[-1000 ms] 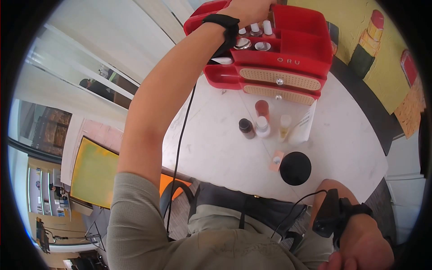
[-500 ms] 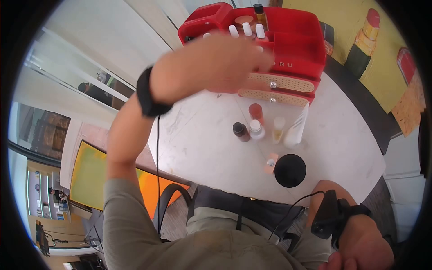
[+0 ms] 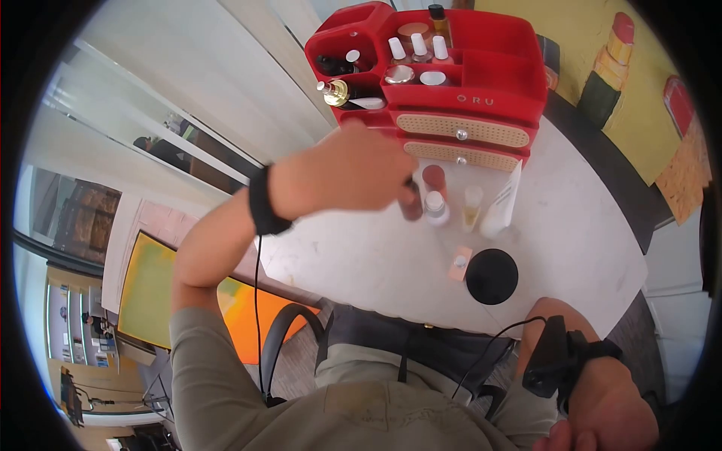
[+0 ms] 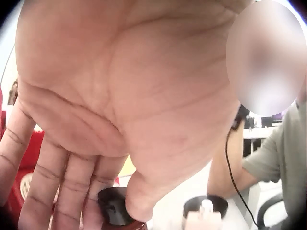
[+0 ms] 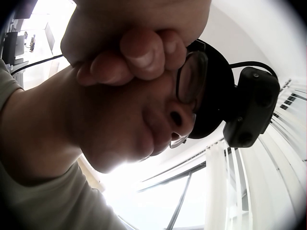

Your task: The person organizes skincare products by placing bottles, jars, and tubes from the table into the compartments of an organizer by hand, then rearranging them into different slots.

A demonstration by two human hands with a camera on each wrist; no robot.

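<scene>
My left hand (image 3: 342, 169) reaches in from the left over the white table (image 3: 346, 274). In the left wrist view its thumb (image 4: 140, 199) lies along one side of a black cap, with the fingers around the other side, pinching the small brown bottle (image 3: 411, 204). Close beside that bottle are a white-capped bottle (image 3: 435, 210) and a reddish-brown bottle (image 3: 434, 178). At the lower right, my right hand (image 3: 613, 406) is away from the table things, raised near the head. Its fingers (image 5: 142, 53) are curled in and nothing shows in them.
A red organizer (image 3: 504, 83) with two drawers stands at the back, holding nail polish bottles (image 3: 420, 49) and a gold-topped bottle (image 3: 336, 93). Nearer are a clear bottle (image 3: 471, 207), a white tube (image 3: 502, 207), a pink square bottle (image 3: 460, 263) and a black round lid (image 3: 492, 276).
My left hand has come back from the organizer toward the front, down to the brown bottle. A gold-topped bottle now shows in the organizer's left side. The right hand has stayed put.
</scene>
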